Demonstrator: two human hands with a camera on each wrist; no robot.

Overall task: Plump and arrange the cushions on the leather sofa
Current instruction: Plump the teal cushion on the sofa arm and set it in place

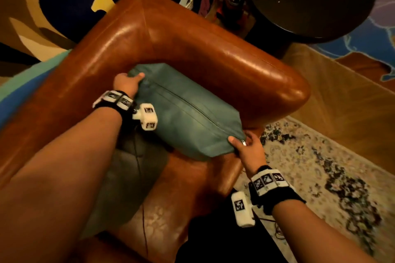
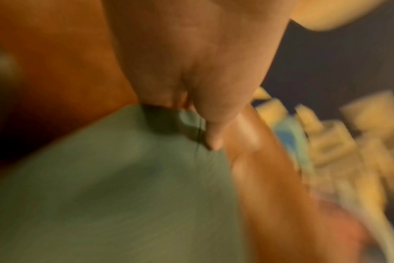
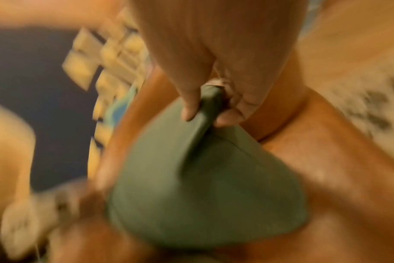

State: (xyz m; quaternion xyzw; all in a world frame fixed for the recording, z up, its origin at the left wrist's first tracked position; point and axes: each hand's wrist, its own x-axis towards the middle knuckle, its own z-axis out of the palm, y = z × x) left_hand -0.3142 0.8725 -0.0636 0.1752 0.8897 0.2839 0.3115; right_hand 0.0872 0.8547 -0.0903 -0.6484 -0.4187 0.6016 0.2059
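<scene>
— Both hands on it? 
— Yes: left hand (image 1: 127, 83) pinches the teal cushion's (image 1: 183, 111) far corner, right hand (image 1: 249, 147) grips the near corner by the zip.
— Where's it sitting?
— In the sofa's (image 1: 192, 49) corner against the arm, a grey cushion (image 1: 132, 177) just beside it.

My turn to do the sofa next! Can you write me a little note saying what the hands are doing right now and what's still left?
Left hand: pinches the far corner of the teal cushion.
Right hand: pinches the near corner, by the zip end.
The teal cushion is held between both hands in the corner of the leather sofa, zip side up; whether it rests on the seat is unclear.
A grey cushion lies flat on the seat under the left arm.
Done: teal cushion gripped at the corner spot.
Left: probably settle the teal one against the back, then plump and place the grey one.
</scene>
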